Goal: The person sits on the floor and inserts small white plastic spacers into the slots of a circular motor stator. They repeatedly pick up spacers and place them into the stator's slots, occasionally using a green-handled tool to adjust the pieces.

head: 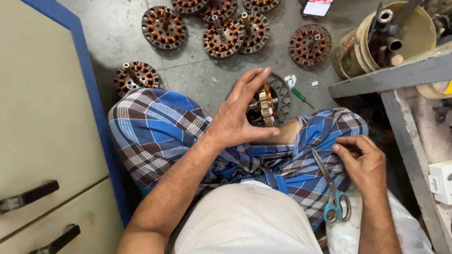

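Left hand (241,112) spread open, palm steadying the upright stator (268,100) just beyond the knees; it looks liable to tip or roll if the palm lifts. Right hand (360,162) curled loosely, fingertips on the checked cloth, scissors (330,189) beside it—blades could snag. Grey concrete floor (111,0), 7 wound stators (223,11) beyond the stator.

A single view is given, taken from the head and aimed steeply down at close range over the lap; the floor (110,5) ahead and a cabinet (12,112) leftward are included.
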